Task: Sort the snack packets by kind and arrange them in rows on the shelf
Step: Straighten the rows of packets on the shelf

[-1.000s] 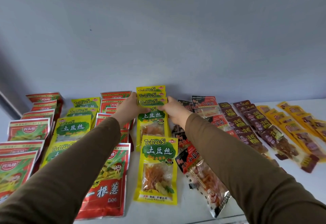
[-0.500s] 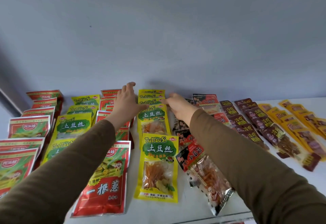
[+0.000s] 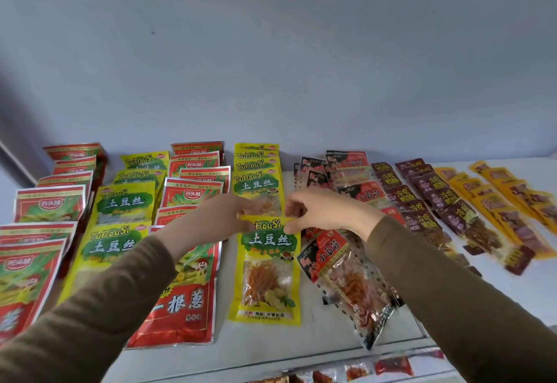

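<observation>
Head view of a white shelf (image 3: 265,349) set against a pale grey wall (image 3: 301,51), with snack packets laid in overlapping rows that run from the wall toward the viewer. Both hands meet at the top edge of the nearest yellow packet (image 3: 268,271), which lies flat in the middle row, at the near end of the yellow row (image 3: 257,171) behind it. The left hand (image 3: 220,217) pinches the packet's upper left corner between thumb and fingers. The right hand (image 3: 322,211) pinches the upper right corner, its fingers curled over the edge. Both forearms wear brown sleeves (image 3: 452,292).

Left of the held packet lies a large red packet (image 3: 180,307), partly under the left forearm, with a row of red packets (image 3: 196,183) behind it. Farther left run another row of yellow packets (image 3: 126,202) and, at the frame edge, a further row of red packets (image 3: 51,202). Just right of the held packet lies a clear packet with a red and black label (image 3: 346,277), tilted, in front of a row of the same kind (image 3: 349,171). Beyond these run dark brown packets (image 3: 434,199) and, farthest right, orange packets (image 3: 506,202). More packets (image 3: 391,366) show on a level below the shelf's front edge; their kind cannot be told.
</observation>
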Action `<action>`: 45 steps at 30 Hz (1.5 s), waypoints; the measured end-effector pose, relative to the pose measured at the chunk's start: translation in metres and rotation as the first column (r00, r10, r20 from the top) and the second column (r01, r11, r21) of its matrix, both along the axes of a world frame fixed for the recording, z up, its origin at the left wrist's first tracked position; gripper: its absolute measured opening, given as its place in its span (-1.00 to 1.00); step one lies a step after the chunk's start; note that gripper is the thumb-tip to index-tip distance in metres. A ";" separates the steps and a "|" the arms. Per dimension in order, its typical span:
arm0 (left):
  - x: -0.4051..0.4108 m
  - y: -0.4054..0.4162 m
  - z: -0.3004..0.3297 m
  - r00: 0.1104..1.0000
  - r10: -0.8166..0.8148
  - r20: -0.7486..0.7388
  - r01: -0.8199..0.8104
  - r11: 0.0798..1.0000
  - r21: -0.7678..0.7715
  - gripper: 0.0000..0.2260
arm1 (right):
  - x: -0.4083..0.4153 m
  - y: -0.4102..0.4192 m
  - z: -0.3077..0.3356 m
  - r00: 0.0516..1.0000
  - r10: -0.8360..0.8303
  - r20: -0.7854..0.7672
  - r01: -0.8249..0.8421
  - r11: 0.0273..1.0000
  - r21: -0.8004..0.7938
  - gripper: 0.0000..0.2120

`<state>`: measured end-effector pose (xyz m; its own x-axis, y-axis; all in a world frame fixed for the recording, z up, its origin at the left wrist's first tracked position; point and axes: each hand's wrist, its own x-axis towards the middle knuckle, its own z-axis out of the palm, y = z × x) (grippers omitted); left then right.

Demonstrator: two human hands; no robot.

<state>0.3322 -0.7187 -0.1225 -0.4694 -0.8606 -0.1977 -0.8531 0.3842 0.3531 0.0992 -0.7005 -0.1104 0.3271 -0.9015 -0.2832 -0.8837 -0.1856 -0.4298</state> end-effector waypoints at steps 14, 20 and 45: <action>-0.002 0.027 0.005 0.984 0.179 0.016 -0.155 0.889 -0.430 -0.63 | 0.017 -0.011 -0.013 0.957 -0.138 0.255 0.173 0.978 -0.118 -0.76; -0.038 0.101 -0.009 0.998 -0.024 0.058 0.039 0.957 -0.289 -0.43 | 0.022 -0.020 -0.024 0.974 -0.162 0.157 0.194 0.956 -0.219 -0.74; -0.072 0.091 -0.055 0.993 0.101 0.060 -0.071 0.922 -0.381 -0.54 | 0.040 -0.062 -0.012 0.637 -0.462 0.617 0.514 0.851 0.105 -0.67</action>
<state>0.2606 -0.6278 -0.1775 -0.3864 -0.9149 0.1168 -0.9077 0.3997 0.1280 0.1396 -0.7627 -0.1220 -0.0926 -0.9891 -0.1140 -0.4121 0.1423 -0.8999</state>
